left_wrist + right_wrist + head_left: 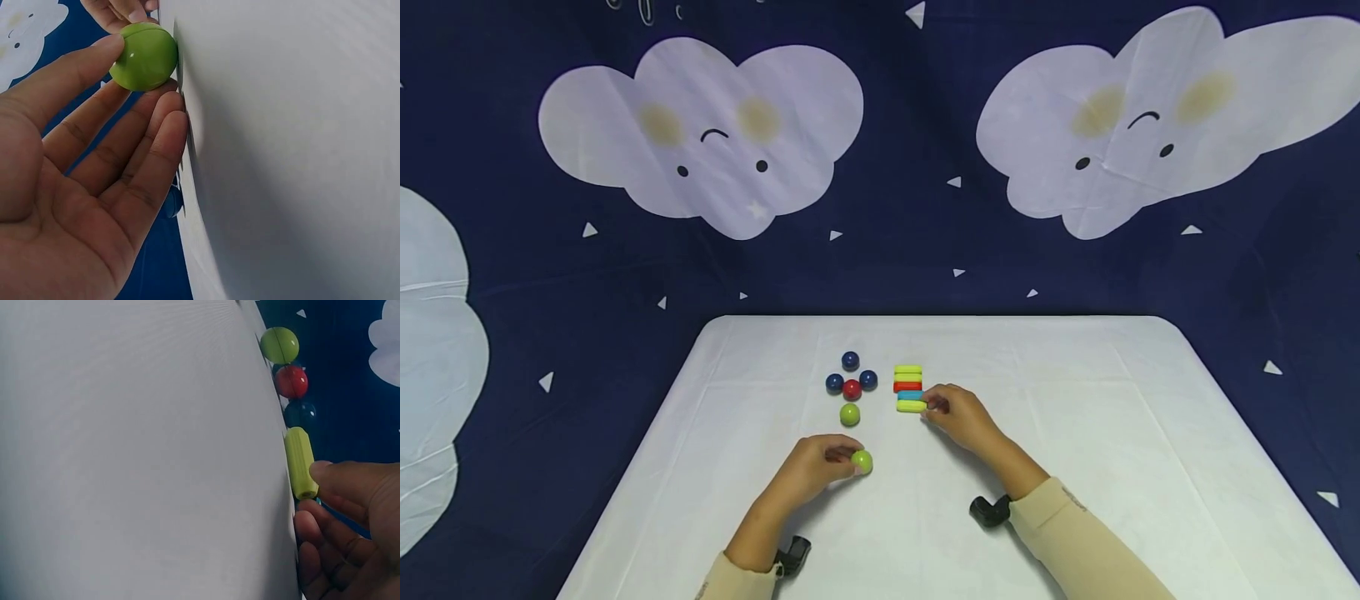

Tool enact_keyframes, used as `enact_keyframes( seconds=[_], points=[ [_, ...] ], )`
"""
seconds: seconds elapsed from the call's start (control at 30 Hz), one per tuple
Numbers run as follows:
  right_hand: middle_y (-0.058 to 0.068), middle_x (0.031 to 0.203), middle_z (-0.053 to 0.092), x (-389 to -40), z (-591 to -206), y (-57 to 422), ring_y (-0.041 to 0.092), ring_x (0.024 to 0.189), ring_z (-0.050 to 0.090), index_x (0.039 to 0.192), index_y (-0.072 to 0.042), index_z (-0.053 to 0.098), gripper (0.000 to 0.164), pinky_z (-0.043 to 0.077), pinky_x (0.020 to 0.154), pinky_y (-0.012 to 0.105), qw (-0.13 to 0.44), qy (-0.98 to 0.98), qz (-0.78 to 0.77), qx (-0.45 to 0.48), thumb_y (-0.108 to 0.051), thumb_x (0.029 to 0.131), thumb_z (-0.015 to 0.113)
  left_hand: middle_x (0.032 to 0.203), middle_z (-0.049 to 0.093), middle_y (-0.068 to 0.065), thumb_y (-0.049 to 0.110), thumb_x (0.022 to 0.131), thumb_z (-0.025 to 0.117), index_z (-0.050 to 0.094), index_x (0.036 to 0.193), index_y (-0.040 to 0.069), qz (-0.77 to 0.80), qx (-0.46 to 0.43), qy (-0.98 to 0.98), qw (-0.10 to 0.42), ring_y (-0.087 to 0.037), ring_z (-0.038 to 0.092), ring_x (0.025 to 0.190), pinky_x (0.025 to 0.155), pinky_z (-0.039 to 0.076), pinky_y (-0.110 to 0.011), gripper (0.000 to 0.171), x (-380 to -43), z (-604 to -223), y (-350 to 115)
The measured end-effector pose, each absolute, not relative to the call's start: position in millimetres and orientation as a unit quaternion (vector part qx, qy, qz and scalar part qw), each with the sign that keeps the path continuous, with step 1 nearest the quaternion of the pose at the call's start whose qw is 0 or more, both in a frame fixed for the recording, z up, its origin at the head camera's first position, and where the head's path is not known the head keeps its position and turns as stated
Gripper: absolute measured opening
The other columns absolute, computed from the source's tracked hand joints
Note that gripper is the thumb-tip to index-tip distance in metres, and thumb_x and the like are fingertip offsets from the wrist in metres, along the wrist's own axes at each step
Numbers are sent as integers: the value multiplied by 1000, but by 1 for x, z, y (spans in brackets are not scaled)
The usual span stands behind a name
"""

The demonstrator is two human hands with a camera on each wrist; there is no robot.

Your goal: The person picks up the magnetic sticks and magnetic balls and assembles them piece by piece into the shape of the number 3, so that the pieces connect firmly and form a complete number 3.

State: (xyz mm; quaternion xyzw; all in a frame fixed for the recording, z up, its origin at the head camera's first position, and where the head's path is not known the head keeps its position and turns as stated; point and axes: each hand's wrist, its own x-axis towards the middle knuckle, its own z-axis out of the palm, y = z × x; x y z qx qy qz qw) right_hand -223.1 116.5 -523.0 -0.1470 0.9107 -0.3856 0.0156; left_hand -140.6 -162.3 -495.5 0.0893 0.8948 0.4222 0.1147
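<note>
My left hand [816, 468] pinches a green ball [145, 57] between thumb and fingertips, with its other fingers loosely extended. At the right end of a row of short coloured rods, my right hand [961, 417] pinches the nearest yellow-green ridged rod [301, 462] by its end. A blue rod [911, 396] lies against that one, then a red rod [907, 386] and two more yellow-green rods [907, 369] behind. Left of the row, a red ball [852, 390] sits among three blue balls [850, 361]. Another green ball [850, 415] lies just in front of them.
The white table [1075, 417] has rounded far corners. Behind it hangs a dark blue cloth [917, 208] with white clouds. A black wrist camera [990, 512] sits by the right sleeve, another [793, 556] by the left.
</note>
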Motion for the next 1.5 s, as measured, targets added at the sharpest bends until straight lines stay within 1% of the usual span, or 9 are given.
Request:
enact_keyframes(
  seconds=[0.2,0.37,0.7,1.03,1.3,1.5],
  points=[
    [-3,86,64,-224,-522,114,9,78,56,98,-13,73,14,47,74,28,18,922,-361,-140,-17,86,80,90,73,3,18,85,81,76,107,13,431,97,889,120,-11,65,84,74,53,-24,23,-141,-495,-160],
    [-3,84,63,-221,-521,113,9,77,55,96,-13,74,12,46,72,28,17,927,-348,-138,-17,86,80,90,72,2,18,85,81,76,106,13,431,99,888,124,-11,65,83,73,53,-24,22,-140,-496,-158],
    [-6,84,64,-193,-517,119,7,77,55,91,-15,75,9,48,73,27,31,926,-351,-137,-13,85,80,91,73,1,17,84,81,76,107,12,442,96,883,123,-11,65,84,74,53,-24,24,-139,-498,-153],
    [-8,81,63,-163,-518,125,3,73,55,90,-14,72,11,48,68,20,43,910,-380,-159,-8,85,78,90,73,1,20,84,81,76,106,12,444,97,882,122,-10,64,83,74,52,-24,24,-140,-500,-147],
    [-8,83,65,-149,-519,121,1,74,56,92,-14,72,9,50,67,19,64,895,-406,-172,-9,86,78,89,73,3,21,86,80,76,108,13,446,90,881,130,-10,64,83,75,52,-26,24,-140,-500,-144],
    [-7,82,67,-145,-519,116,1,74,58,93,-12,73,7,52,67,19,95,876,-432,-194,-10,88,76,89,73,2,22,86,80,76,108,13,455,90,875,137,-11,65,83,75,53,-26,24,-138,-502,-144]
  ],
)
